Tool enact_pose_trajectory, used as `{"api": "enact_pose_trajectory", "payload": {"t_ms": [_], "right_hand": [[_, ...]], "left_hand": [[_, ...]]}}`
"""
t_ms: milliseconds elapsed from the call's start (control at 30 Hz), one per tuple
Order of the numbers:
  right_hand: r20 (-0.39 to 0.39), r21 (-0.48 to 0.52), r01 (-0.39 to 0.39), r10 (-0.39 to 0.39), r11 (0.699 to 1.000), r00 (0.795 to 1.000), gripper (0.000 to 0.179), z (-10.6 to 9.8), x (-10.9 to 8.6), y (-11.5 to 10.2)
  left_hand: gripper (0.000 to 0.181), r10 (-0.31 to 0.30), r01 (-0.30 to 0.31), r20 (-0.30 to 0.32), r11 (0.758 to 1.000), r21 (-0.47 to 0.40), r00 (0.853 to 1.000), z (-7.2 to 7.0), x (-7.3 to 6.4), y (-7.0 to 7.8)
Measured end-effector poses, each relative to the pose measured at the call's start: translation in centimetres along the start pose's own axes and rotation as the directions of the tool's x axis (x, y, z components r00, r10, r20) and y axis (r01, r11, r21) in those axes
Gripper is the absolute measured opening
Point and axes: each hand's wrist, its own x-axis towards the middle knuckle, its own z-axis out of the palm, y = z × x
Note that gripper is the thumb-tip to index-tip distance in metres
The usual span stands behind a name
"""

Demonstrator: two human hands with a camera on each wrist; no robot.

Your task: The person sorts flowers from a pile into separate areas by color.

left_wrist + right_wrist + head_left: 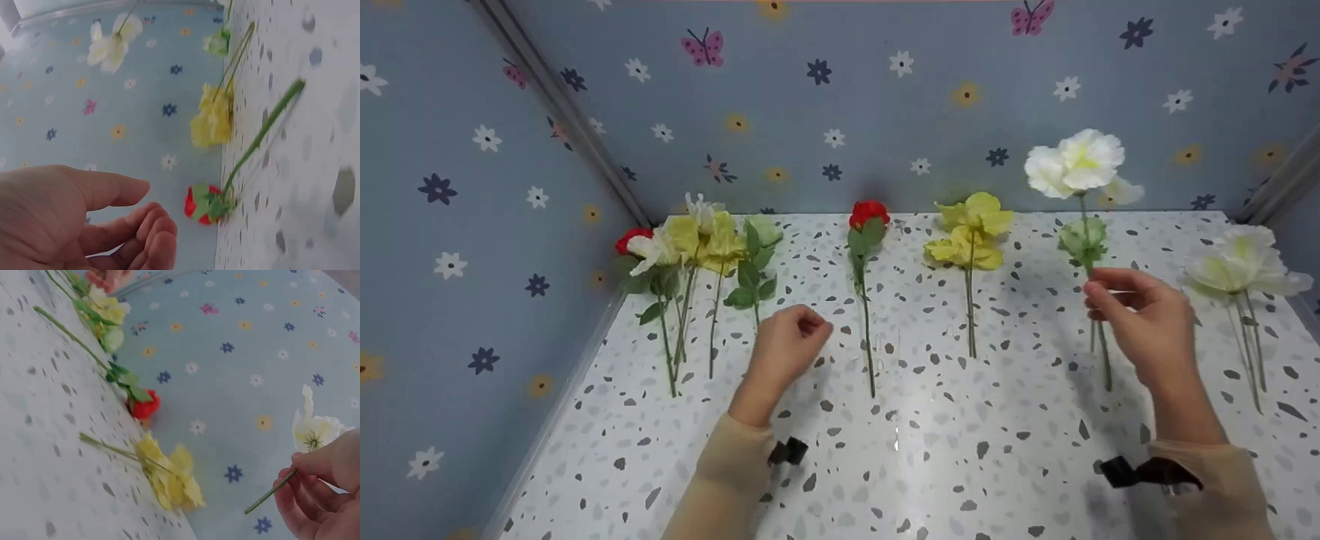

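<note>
My right hand point(1147, 322) pinches the stem of a white flower point(1076, 165) between thumb and fingers. Raised off the table, its bloom points up, and the lower stem point(264, 498) sticks out below the fingers in the right wrist view. Behind it a pale green flower point(1082, 238) lies on the table, partly covered by the held stem and the hand. My left hand point(789, 341) hovers over the table with loosely curled fingers and nothing in them. It is between a light green leafy flower point(757, 259) and a red rose point(868, 217).
Two yellow flowers point(971, 232) lie right of the rose, and white flowers point(1241, 262) lie at the far right. At the left is a mixed group of yellow flowers point(720, 244), white ones and a red one point(631, 238). Patterned walls point(870, 105) border the speckled table point(930, 450).
</note>
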Motion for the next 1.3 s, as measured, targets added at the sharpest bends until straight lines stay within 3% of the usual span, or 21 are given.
{"api": "enact_pose_trajectory", "payload": {"t_ms": [67, 200, 333, 500, 600, 767, 900, 1000, 1267, 1300], "right_hand": [[-0.059, -0.088, -0.046, 0.041, 0.995, 0.997, 0.036, -2.6, 1.1, 1.0], [-0.134, -0.296, -0.171, 0.137, 0.940, 0.981, 0.042, -6.3, 3.6, 2.6], [-0.214, -0.389, -0.308, 0.240, 0.868, 0.947, 0.045, -9.6, 6.2, 4.6], [-0.300, -0.421, -0.381, 0.271, 0.823, 0.915, 0.043, -12.3, 7.6, 8.0], [-0.313, -0.467, -0.351, 0.219, 0.812, 0.924, 0.037, -12.8, 7.6, 9.9], [-0.237, -0.552, -0.231, 0.115, 0.801, 0.965, 0.025, -13.0, 7.3, 12.2], [-0.201, -0.566, -0.183, 0.080, 0.804, 0.976, 0.025, -12.9, 7.2, 13.2], [-0.206, -0.566, -0.214, 0.115, 0.796, 0.972, 0.027, -12.8, 7.2, 13.3], [-0.203, -0.584, -0.337, 0.269, 0.738, 0.942, 0.030, -12.8, 7.5, 12.9], [-0.199, -0.587, -0.345, 0.282, 0.733, 0.939, 0.030, -12.8, 7.5, 12.8]], "left_hand": [[0.013, -0.045, 0.051, -0.069, 0.994, 0.099, 0.997, -1.8, 0.5, -1.5], [0.019, -0.117, 0.130, -0.086, 0.977, 0.167, 0.989, -4.3, 0.8, -3.6], [0.023, -0.151, 0.166, -0.094, 0.971, 0.173, 0.984, -5.5, 1.1, -4.9], [0.033, -0.197, 0.210, -0.089, 0.959, 0.190, 0.976, -6.0, 1.3, -5.9], [0.033, -0.229, 0.241, -0.082, 0.949, 0.203, 0.970, -6.2, 1.4, -6.4], [0.031, -0.256, 0.265, -0.068, 0.941, 0.209, 0.964, -6.1, 1.5, -6.9], [0.033, -0.272, 0.276, -0.050, 0.938, 0.208, 0.961, -5.9, 1.4, -7.0], [0.033, -0.290, 0.291, -0.040, 0.932, 0.217, 0.956, -5.7, 1.5, -7.0], [0.032, -0.319, 0.309, -0.014, 0.907, 0.286, 0.948, -5.4, 1.7, -7.6], [0.034, -0.297, 0.288, -0.008, 0.917, 0.275, 0.955, -5.2, 1.9, -9.1]]}}
